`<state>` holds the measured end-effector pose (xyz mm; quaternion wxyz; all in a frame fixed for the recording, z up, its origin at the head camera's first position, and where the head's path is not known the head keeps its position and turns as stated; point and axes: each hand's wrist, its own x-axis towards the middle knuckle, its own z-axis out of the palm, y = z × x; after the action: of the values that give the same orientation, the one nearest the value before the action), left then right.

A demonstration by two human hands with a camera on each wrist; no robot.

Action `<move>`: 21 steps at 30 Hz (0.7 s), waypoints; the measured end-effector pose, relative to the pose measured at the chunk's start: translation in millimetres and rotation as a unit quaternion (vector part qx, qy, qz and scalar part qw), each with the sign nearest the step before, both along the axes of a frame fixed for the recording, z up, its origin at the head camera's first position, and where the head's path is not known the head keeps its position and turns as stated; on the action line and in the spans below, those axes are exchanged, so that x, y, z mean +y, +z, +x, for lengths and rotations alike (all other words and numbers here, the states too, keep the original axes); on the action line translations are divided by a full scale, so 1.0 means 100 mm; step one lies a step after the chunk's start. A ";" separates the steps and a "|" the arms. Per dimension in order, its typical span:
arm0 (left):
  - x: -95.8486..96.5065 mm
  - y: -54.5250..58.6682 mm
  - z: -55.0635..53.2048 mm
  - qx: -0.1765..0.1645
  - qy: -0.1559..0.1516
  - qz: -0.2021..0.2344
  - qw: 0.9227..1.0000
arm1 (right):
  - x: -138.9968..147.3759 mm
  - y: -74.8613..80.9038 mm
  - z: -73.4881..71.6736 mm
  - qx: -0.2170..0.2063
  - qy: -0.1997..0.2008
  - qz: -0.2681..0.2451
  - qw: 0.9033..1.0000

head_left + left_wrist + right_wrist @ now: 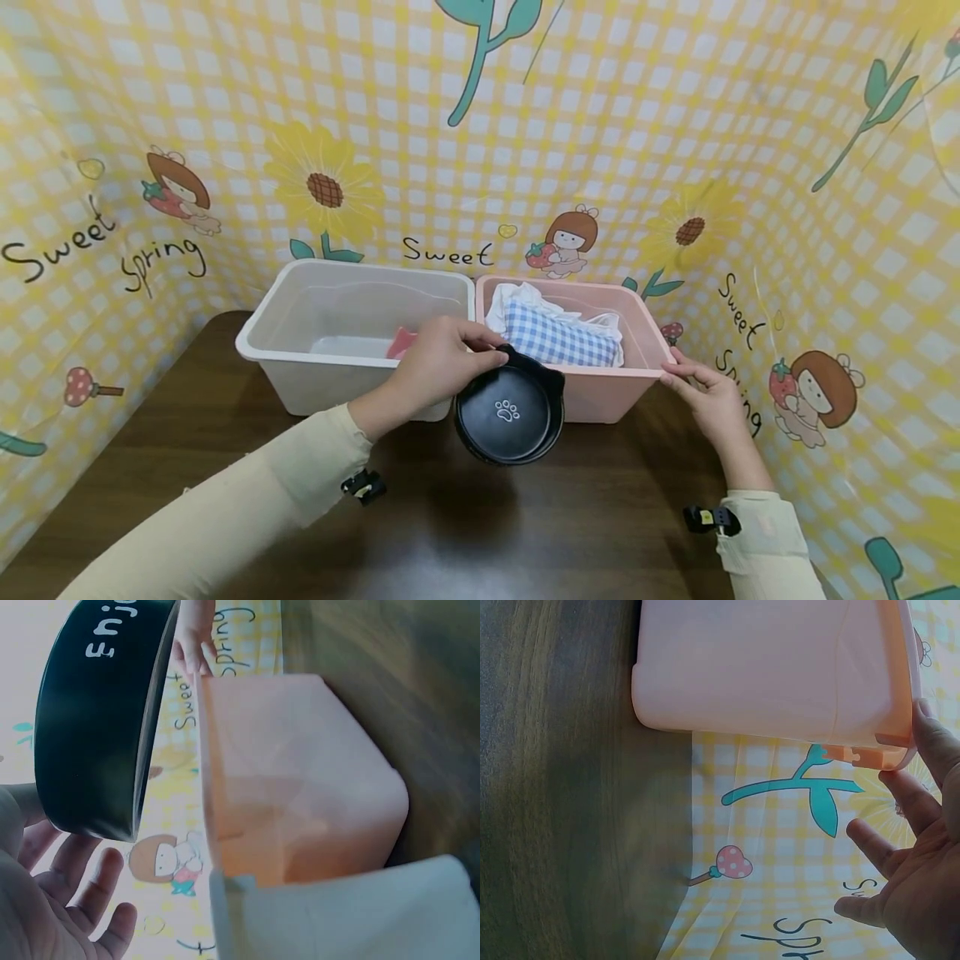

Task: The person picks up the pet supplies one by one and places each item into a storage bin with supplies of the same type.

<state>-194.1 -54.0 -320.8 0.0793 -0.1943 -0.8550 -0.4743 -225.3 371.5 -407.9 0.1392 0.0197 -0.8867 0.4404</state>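
My left hand (437, 360) pinches the rim of a black pet bowl (512, 414) with a white paw print inside. The bowl is tilted and held off the table in front of the two bins. White lettering runs along the outside of the bowl (97, 727) in the left wrist view. At the right, my right hand (708, 396) grips the rim of the pink bin (592, 394) between thumb and fingers. A blue-and-white checked cloth item (562, 332) with white ruffles lies inside that bin.
A whitish-grey bin (300, 379) stands left of the pink one, side by side. Something pink (401, 342) lies in it, partly behind my left hand. Both bins rest on a dark wooden table (420, 533) before a yellow checked cloth backdrop (420, 167).
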 end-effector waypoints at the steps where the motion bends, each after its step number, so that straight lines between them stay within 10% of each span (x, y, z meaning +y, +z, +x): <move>1: -0.02 0.02 -0.01 0.001 0.000 0.002 1.000 | 0.00 0.00 0.00 0.000 0.001 -0.001 1.000; 21: -0.46 0.24 -0.23 0.037 0.027 0.007 0.999 | 0.01 0.00 0.00 0.003 0.001 0.009 1.000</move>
<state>-216.8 -100.2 -297.1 0.1251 -0.1882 -0.8528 -0.4707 -224.9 372.2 -407.7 0.1412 0.0233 -0.8901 0.4327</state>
